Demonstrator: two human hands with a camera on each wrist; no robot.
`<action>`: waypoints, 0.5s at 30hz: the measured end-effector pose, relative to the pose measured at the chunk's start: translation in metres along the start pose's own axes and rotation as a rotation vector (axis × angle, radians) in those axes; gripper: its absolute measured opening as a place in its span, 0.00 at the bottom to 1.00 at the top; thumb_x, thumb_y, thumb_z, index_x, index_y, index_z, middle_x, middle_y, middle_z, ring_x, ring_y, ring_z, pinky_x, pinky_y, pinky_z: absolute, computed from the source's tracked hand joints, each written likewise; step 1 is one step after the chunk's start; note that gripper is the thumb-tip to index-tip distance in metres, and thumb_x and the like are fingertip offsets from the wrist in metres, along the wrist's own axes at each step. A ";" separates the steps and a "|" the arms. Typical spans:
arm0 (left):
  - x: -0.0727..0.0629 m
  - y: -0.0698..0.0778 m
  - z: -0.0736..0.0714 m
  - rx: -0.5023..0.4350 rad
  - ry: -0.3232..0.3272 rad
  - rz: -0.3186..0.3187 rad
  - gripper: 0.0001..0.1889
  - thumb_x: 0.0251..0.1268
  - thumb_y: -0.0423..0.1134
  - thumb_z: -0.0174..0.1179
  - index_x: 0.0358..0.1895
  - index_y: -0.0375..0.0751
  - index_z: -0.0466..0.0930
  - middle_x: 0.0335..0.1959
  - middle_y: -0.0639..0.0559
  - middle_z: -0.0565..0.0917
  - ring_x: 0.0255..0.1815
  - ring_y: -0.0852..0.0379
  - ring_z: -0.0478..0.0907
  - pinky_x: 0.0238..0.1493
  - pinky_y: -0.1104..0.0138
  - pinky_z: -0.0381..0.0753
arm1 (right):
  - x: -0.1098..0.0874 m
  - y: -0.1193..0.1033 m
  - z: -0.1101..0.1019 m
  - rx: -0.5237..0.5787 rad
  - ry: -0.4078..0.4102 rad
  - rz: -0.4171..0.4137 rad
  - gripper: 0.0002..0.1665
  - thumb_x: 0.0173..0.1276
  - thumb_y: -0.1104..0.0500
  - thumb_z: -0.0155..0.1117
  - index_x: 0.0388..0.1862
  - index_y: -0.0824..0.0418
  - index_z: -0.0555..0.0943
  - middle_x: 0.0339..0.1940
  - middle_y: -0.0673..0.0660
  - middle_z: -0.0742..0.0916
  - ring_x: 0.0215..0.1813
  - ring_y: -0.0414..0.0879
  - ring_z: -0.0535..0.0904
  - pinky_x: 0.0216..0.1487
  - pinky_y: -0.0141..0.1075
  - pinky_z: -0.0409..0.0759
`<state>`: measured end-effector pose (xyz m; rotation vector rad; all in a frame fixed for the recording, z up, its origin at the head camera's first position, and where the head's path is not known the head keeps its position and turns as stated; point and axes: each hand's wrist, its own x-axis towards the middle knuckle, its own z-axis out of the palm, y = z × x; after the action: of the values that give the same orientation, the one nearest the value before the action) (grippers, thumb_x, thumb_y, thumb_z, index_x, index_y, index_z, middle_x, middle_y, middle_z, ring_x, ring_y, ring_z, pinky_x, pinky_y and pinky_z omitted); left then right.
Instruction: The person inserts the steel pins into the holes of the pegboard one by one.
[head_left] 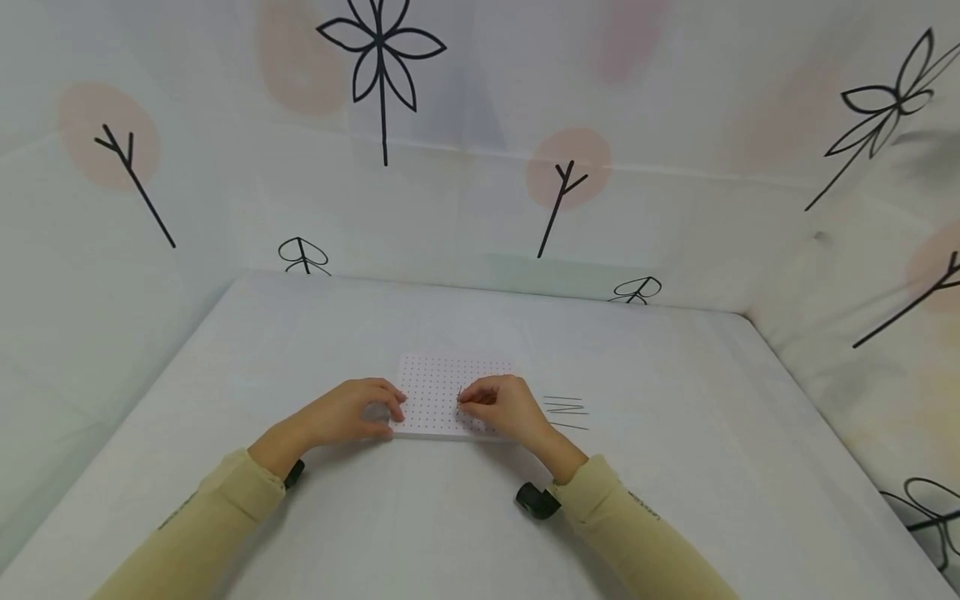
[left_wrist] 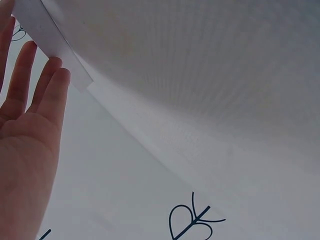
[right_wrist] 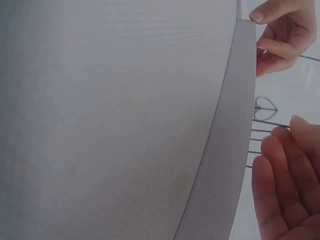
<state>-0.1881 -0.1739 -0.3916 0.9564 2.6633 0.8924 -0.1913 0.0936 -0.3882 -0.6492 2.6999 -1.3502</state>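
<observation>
A white, flat board (head_left: 430,383) marked with a grid of small dots lies on the table. My left hand (head_left: 350,412) rests its fingers against the board's left edge, with the thumb by the near left corner. In the left wrist view those fingers (left_wrist: 51,87) look fairly straight along the side of the board (left_wrist: 60,47). Over the board's right half, my right hand (head_left: 504,406) pinches a thin dark stick (right_wrist: 270,123) between thumb and index finger. In the right wrist view several similar thin sticks (right_wrist: 254,152) rise from the board beside it. Their lower ends are hidden.
To the right of the board, several loose thin sticks (head_left: 566,409) lie on the white table (head_left: 420,525). A patterned cloth wall (head_left: 465,192) stands behind the table. Dark wrist cameras (head_left: 537,501) hang under both sleeves.
</observation>
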 end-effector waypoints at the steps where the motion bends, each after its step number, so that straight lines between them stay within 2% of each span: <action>1: 0.000 0.000 0.000 0.001 0.001 0.000 0.09 0.52 0.35 0.68 0.34 0.53 0.81 0.51 0.53 0.78 0.56 0.51 0.72 0.59 0.54 0.68 | 0.000 0.000 0.000 -0.001 -0.001 0.007 0.04 0.55 0.66 0.70 0.31 0.59 0.86 0.30 0.49 0.86 0.30 0.39 0.78 0.34 0.31 0.78; 7: 0.000 0.001 -0.001 0.012 0.005 0.012 0.09 0.52 0.34 0.68 0.34 0.52 0.81 0.51 0.53 0.79 0.56 0.49 0.72 0.59 0.53 0.68 | -0.001 0.000 -0.003 -0.008 0.007 0.030 0.05 0.55 0.65 0.71 0.32 0.57 0.85 0.29 0.47 0.85 0.31 0.38 0.79 0.35 0.30 0.78; 15: 0.000 0.002 -0.001 0.007 -0.003 0.003 0.09 0.52 0.35 0.68 0.34 0.53 0.81 0.51 0.53 0.78 0.57 0.50 0.72 0.59 0.53 0.67 | -0.004 -0.001 -0.010 0.012 0.013 0.010 0.05 0.54 0.65 0.71 0.31 0.58 0.85 0.29 0.48 0.85 0.31 0.39 0.79 0.35 0.31 0.79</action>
<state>-0.1876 -0.1726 -0.3897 0.9631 2.6643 0.8825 -0.1898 0.1019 -0.3824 -0.6269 2.6985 -1.3724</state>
